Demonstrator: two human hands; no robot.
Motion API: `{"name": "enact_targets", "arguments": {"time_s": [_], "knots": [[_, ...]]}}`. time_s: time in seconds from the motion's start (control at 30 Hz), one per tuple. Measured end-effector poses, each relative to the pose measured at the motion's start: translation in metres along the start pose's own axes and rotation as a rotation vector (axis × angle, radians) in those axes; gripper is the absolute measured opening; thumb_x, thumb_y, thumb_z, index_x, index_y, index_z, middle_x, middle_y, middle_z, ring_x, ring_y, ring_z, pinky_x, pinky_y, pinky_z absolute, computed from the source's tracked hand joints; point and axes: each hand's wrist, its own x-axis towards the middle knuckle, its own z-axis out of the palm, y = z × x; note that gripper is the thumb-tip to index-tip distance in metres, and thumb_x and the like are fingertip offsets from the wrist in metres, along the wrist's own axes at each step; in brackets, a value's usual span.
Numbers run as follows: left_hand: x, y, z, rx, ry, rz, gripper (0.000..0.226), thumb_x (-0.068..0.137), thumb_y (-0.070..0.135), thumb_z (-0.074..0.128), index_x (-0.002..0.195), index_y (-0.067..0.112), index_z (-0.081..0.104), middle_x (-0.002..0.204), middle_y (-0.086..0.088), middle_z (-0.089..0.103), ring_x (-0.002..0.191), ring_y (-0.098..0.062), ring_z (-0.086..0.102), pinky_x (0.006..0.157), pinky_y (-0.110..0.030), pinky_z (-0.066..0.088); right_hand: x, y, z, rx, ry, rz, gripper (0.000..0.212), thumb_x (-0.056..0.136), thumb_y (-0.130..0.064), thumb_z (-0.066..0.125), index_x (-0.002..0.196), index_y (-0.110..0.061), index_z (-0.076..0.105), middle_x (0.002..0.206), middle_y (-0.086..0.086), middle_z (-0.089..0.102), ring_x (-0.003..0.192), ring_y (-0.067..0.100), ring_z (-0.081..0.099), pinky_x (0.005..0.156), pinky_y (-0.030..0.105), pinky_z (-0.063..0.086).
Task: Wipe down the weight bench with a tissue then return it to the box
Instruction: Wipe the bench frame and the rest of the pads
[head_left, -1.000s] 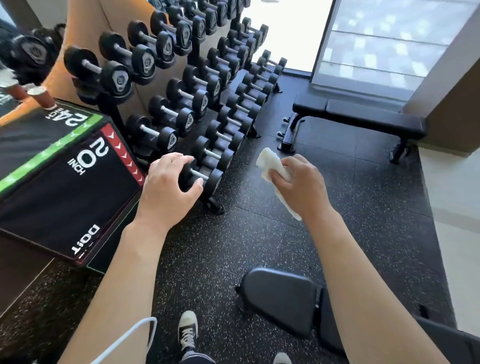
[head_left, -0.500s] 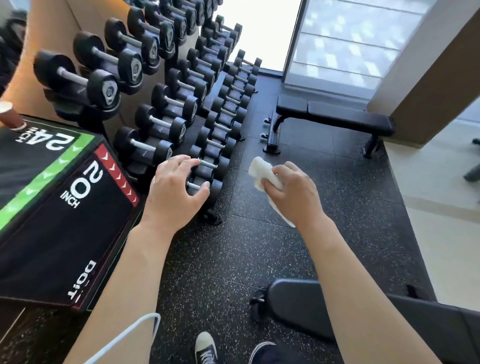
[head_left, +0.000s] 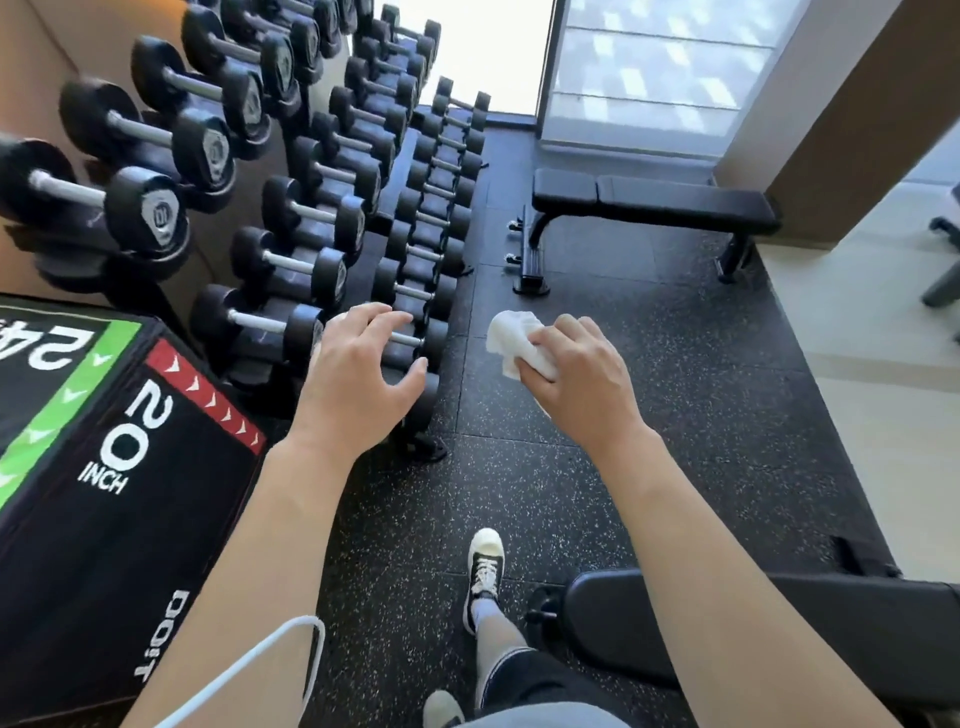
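Tissue: white, crumpled tissue (head_left: 511, 340) bunched in the right hand (head_left: 584, 382), its loose end pointing up-left toward the dumbbell rack (head_left: 322, 218); no clear long axis.
Right grip: fingers curled round the tissue, pinching it.
Left grip: left hand (head_left: 356, 387) held in front of the rack's low end, fingers spread and loosely bent, holding nothing.
Far weight bench (head_left: 654, 205): right of the rack, long axis running left-right.
Near weight bench (head_left: 649, 618): lower right of the rack, beside the person's shoe (head_left: 484, 564).

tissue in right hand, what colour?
White, plain; the tissue shows clearly in the head view.
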Motion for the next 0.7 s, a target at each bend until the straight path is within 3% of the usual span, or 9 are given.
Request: {"name": "enact_targets", "arguments": {"time_s": [0.17,0.7], "knots": [[0.087,-0.001,0.027,0.028,-0.031,0.064,0.051,0.094,0.034,0.073,0.141,0.018,0.063,0.146,0.001,0.056,0.141,-0.021,0.043,0.119,-0.043,0.038,0.066,0.043,0.024,-0.004,0.031,0.037,0.032,0.095,-0.032,0.071,0.116,-0.008,0.071,0.099,0.004,0.062,0.094,0.026,0.054,0.083,0.043,0.052],[0.338,-0.027,0.083,0.030,-0.116,0.120,0.052,0.094,0.033,0.073,0.142,0.018,0.062,0.149,0.000,0.054,0.144,-0.023,0.040,0.119,-0.052,0.038,0.274,0.162,0.069,0.024,0.131,0.207,0.027,0.094,-0.031,0.073,0.110,-0.009,0.073,0.093,0.001,0.062,0.090,0.022,0.056,0.075,0.030,0.044]]}}
